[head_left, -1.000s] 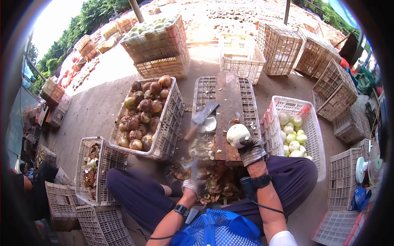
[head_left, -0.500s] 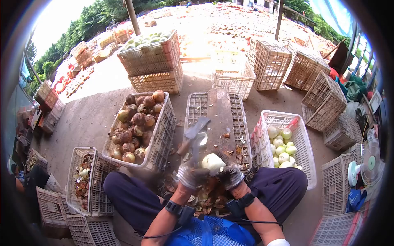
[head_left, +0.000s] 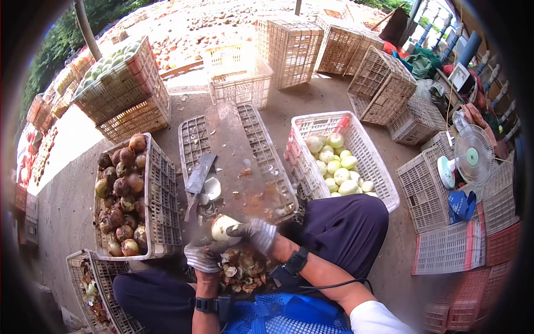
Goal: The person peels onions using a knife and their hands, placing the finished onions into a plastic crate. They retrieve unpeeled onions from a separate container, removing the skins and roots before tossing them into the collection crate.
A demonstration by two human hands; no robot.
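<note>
A partly peeled, pale onion (head_left: 224, 227) is above the front end of the board, held in my right hand (head_left: 257, 234), whose gloved fingers close on its right side. My left hand (head_left: 202, 257), also in a striped glove, is just below and left of the onion; its fingers are smeared by motion, and I cannot make out whether anything is in them. A cleaver (head_left: 201, 173) rests on the board (head_left: 231, 139), handle towards me. Beside its blade sits a white piece of onion (head_left: 212, 188). Loose onion skins (head_left: 245, 270) are heaped between my legs.
At left stands a crate (head_left: 161, 195) of unpeeled brown onions (head_left: 123, 189), with a crate of peelings (head_left: 89, 289) nearer me. Peeled onions (head_left: 336, 161) fill part of a white crate (head_left: 378, 161) at right. Farther right is a fan (head_left: 473, 156); stacked crates (head_left: 289, 50) stand behind.
The view has swung to the right, so the crates and board appear farther left. My hands remain at the onion, with the left hand now lower beside it.
</note>
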